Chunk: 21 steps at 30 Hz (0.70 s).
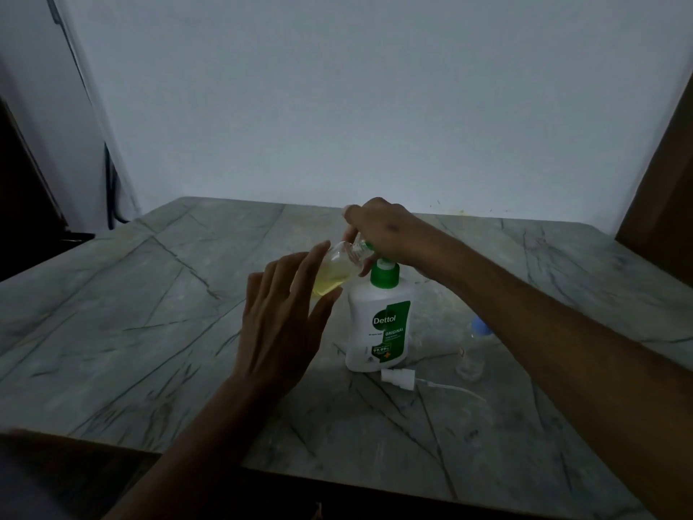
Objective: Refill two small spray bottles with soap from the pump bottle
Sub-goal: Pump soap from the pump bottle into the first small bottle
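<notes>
A white Dettol pump bottle (378, 332) with a green pump stands mid-table. My right hand (386, 234) sits on top of its pump head, fingers curled down round the nozzle. My left hand (281, 313) holds a small clear spray bottle (333, 272) between thumb and fingers, tilted with its open mouth at the nozzle. Yellow soap lies in the bottle's lower part. A second small clear bottle (470, 354) with a blue top stands right of the pump bottle, partly hidden by my right forearm.
A white spray head with its dip tube (399, 380) lies on the grey marble-patterned table (150, 313) just in front of the pump bottle. A pale wall rises behind the table. Dark furniture stands at the far left and far right edges.
</notes>
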{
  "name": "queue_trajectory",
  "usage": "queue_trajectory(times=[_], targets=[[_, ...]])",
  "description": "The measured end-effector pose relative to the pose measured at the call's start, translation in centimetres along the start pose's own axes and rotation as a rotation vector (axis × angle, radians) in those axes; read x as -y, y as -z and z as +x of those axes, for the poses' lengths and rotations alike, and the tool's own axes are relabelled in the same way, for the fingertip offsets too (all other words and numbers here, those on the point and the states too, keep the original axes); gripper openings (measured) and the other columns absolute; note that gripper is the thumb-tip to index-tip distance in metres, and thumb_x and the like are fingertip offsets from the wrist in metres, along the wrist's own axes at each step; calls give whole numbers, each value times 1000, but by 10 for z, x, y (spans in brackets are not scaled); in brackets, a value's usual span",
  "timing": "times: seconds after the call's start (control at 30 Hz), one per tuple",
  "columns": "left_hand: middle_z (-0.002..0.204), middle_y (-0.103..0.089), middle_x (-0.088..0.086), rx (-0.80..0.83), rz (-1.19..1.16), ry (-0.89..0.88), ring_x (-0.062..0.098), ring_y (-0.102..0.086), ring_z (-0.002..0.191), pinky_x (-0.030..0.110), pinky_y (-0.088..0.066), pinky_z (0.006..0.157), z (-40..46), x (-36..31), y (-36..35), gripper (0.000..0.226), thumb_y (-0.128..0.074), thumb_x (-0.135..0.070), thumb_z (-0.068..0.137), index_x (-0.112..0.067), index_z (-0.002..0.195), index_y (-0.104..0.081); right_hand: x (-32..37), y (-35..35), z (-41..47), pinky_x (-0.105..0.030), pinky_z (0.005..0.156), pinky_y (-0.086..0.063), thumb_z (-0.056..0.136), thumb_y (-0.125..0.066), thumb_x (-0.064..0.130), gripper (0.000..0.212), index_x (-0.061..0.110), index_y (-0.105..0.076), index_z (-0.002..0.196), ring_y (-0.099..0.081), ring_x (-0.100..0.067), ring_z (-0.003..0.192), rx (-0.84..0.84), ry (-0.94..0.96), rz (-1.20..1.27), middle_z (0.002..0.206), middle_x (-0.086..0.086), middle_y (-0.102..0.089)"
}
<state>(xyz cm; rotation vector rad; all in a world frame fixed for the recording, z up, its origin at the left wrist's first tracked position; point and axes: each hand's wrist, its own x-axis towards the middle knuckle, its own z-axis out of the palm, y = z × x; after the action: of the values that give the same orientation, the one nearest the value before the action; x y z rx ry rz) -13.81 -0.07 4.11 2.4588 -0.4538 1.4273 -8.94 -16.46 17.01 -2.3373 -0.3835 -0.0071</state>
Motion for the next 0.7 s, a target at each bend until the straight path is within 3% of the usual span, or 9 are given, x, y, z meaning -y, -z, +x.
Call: queue_trajectory(times=[0.2, 0.37, 0.57, 0.7], targets=[[130, -59, 17, 4, 1, 26, 24, -50, 108, 37, -40, 87, 2, 0, 2, 63, -53, -43, 97, -14, 152, -41, 9, 8, 1, -45, 94, -56, 107, -36, 39, 44, 8, -67, 109, -73, -23, 78, 29, 25, -44, 88, -9, -74], [130, -60, 18, 3, 5, 17, 25, -50, 110, 36, -38, 88, 1, -1, 1, 62, -52, -43, 99, -14, 152, -41, 4, 3, 2, -43, 89, -58, 107, -35, 38, 45, 5, -65, 111, -73, -19, 63, 21, 20, -9, 90, -10, -74], [129, -59, 19, -5, 4, 5, 25, -50, 108, 38, -40, 87, 2, 0, 1, 62, -52, -42, 98, -13, 151, -42, 3, 5, 2, -39, 86, -57, 107, -35, 39, 43, 6, -62, 115, -73, -16, 62, 18, 27, -21, 94, -9, -74], [128, -59, 19, -10, -6, 14, 24, -49, 107, 38, -40, 87, 2, -1, 2, 62, -53, -42, 98, -12, 151, -42, 9, 8, 4, -42, 90, -58, 108, -34, 41, 47, 6, -65, 114, -74, -23, 78, -2, 57, -63, 92, -7, -74]])
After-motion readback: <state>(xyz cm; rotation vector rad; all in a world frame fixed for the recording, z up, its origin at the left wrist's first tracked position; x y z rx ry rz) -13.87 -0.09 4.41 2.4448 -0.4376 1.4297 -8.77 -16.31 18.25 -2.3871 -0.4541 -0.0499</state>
